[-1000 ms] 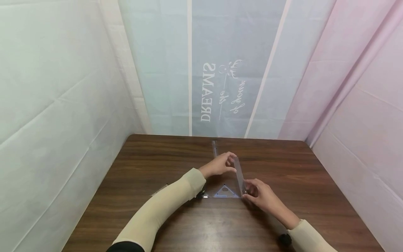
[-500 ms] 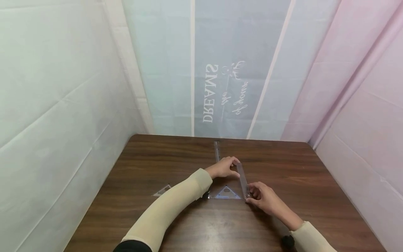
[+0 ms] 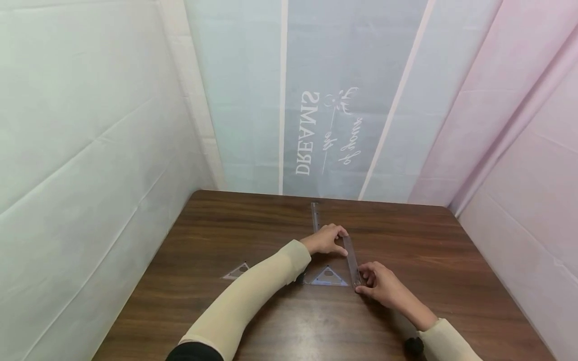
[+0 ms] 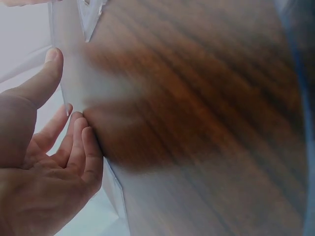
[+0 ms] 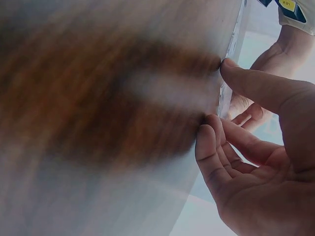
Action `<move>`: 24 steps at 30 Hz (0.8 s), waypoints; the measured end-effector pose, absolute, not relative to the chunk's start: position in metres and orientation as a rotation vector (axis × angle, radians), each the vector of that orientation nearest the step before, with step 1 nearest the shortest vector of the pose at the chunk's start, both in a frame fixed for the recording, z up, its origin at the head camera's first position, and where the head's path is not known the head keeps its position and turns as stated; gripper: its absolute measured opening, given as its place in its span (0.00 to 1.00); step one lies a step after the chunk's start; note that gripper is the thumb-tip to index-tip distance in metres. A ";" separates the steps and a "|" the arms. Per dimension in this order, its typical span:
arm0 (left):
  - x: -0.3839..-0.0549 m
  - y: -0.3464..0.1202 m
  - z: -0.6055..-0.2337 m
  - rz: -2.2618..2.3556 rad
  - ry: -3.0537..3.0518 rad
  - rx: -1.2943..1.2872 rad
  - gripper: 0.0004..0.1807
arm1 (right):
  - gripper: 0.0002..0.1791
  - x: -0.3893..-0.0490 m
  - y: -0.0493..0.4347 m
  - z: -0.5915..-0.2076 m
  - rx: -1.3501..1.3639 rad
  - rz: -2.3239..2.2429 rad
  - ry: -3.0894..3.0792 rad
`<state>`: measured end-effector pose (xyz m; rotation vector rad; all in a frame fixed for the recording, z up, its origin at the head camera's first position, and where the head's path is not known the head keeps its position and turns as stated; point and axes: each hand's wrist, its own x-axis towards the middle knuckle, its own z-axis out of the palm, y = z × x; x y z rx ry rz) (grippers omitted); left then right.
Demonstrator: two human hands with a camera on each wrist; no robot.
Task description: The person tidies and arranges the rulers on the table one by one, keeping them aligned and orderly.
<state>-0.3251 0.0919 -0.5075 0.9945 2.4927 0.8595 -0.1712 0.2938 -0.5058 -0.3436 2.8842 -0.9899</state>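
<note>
A clear plastic ruler (image 3: 352, 258) lies slantwise across the middle of the wooden table. My left hand (image 3: 326, 240) holds its far end, thumb and forefinger tips at the edge. At the near end, my right hand (image 3: 381, 282) grips it with thumb and curled fingers. The right wrist view shows the ruler's edge (image 5: 225, 101) running between the right thumb and fingertips. Just left of the ruler is a clear, blue-tinted set square (image 3: 328, 277). Beyond the left hand lies another clear ruler (image 3: 314, 216), its near part hidden by that hand.
A second set square (image 3: 237, 271) lies to the left, partly covered by the left sleeve (image 3: 253, 291). The table (image 3: 235, 215) meets a printed cloth backdrop (image 3: 302, 60) at its far edge, with pale cloth walls at both sides.
The held ruler has been lowered from a tilt until it appears flat, both hands staying on it. The left hand has come down slightly. The whole view has shifted a little.
</note>
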 end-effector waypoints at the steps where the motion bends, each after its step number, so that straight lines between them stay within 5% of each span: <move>1: -0.325 0.093 -0.508 0.853 2.499 0.996 0.32 | 0.28 -0.171 0.294 -0.506 -0.341 -0.985 2.885; 24: -0.325 0.101 -0.517 0.709 2.606 1.053 0.31 | 0.28 -0.169 0.293 -0.513 -0.281 -0.953 2.886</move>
